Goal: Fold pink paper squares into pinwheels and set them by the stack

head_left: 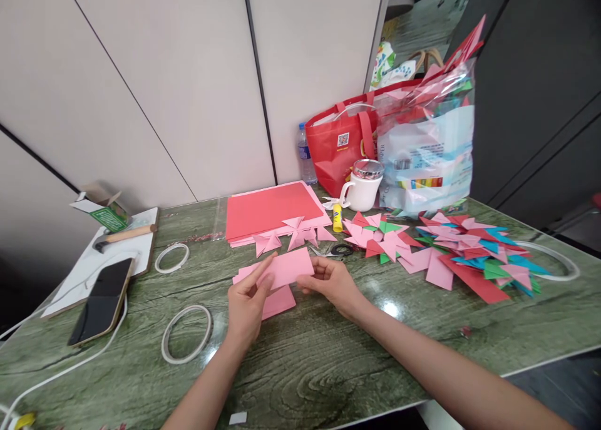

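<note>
Between my two hands is a pink paper rectangle (291, 266), raised a little above the table. My left hand (248, 302) pinches its left end, thumb on top. At the right end, the thumb and fingers of my right hand (333, 286) grip the edge. Under it more pink paper pieces (279, 303) lie on the table, partly covered by the held one and my left hand. Just beyond sit folded pink paper shapes (295, 233), at the front of a stack of red and pink sheets (270, 211).
A yellow glue stick (337, 218), scissors (340, 250) and a white mug (364, 189) stand or lie beyond. Folded paper piles (479, 248) cover the right. Tape rolls (186, 334), a phone (101, 302) and a hammer (124, 236) are left. A red bag (340, 145) leans behind.
</note>
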`<control>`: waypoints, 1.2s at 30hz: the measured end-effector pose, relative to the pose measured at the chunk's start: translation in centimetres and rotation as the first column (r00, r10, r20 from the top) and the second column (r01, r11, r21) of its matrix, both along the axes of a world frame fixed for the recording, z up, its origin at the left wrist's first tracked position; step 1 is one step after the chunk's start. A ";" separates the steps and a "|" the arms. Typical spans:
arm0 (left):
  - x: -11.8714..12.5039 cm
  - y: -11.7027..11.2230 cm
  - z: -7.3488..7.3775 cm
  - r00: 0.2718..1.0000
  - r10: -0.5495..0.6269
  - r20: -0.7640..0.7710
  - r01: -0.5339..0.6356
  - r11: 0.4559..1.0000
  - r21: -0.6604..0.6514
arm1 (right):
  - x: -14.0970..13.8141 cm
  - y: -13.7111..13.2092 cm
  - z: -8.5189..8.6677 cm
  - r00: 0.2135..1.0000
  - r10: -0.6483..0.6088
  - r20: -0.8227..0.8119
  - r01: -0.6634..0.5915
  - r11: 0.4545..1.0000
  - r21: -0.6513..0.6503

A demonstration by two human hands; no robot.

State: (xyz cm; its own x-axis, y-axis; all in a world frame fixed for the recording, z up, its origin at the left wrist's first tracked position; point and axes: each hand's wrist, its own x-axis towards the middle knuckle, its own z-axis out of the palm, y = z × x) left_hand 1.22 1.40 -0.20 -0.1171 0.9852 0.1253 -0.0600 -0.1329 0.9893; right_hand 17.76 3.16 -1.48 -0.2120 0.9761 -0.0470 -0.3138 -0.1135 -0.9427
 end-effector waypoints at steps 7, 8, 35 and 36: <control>0.2 -0.1 0.3 0.992 -0.021 -0.124 0.025 0.999 0.035 | -0.1 -0.1 -0.4 1.000 -0.016 0.018 0.015 0.999 0.036; 0.2 -0.2 0.3 0.985 -0.029 -0.170 0.038 0.998 0.049 | -0.2 -0.2 -0.5 0.999 -0.019 0.038 0.017 0.999 0.046; 0.1 0.0 0.5 0.978 0.009 -0.208 0.005 0.998 0.068 | -0.3 -0.1 0.7 0.980 0.112 -0.163 -0.118 0.993 -0.029; 0.1 0.0 0.5 0.978 0.011 -0.207 0.003 0.998 0.069 | -0.3 -0.2 0.7 0.978 0.113 -0.175 -0.120 0.992 -0.030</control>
